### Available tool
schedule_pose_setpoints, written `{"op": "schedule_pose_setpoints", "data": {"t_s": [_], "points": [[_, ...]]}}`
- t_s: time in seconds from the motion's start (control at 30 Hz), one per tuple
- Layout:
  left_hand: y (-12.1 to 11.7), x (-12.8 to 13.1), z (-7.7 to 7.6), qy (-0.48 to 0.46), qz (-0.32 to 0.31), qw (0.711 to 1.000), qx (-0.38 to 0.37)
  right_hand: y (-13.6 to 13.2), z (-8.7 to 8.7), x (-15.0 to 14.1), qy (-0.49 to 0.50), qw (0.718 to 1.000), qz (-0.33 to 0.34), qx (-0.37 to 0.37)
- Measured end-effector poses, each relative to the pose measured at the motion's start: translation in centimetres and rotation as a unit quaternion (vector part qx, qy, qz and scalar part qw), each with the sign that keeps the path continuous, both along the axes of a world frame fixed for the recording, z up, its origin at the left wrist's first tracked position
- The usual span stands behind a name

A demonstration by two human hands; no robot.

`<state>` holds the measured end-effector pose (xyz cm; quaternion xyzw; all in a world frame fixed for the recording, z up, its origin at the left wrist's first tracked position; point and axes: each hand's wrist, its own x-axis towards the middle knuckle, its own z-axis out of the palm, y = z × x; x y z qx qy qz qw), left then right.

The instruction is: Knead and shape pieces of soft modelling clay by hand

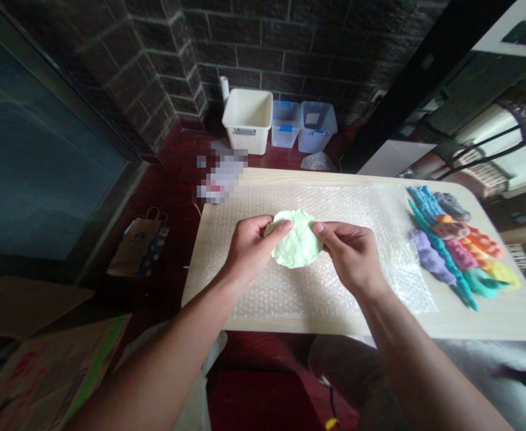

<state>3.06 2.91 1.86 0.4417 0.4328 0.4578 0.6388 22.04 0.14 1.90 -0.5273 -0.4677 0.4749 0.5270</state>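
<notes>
A flattened disc of pale green clay [297,242] is held up a little above a sheet of bubble wrap [316,287] on a light wooden table [482,317]. My left hand [249,248] pinches the disc's left edge, thumb on top. My right hand [351,254] pinches its right edge in the same way. Both hands are closed on the clay.
A pile of coloured clay pieces [458,245], blue, purple, teal, orange, yellow and grey, lies at the table's right end. On the red floor behind stand a white bin [247,120] and two clear boxes [303,124]. A paper bag [139,248] sits left of the table, cardboard [42,365] at lower left.
</notes>
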Motion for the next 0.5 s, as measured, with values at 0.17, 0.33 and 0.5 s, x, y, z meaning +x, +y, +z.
{"op": "schedule_pose_setpoints", "data": {"t_s": [0.17,0.33,0.5], "points": [[0.02,0.03,-0.1,-0.02,0.007,1.0,-0.003,0.03,-0.05,-0.04,0.007,1.0,-0.011,0.006],[0.15,0.01,-0.17,-0.006,0.037,0.999,0.01,0.02,0.36,-0.22,0.05,0.998,0.026,-0.029],[0.29,0.02,-0.34,-0.007,0.047,0.999,0.015,-0.04,0.61,-0.31,0.061,0.997,0.021,-0.032]]}}
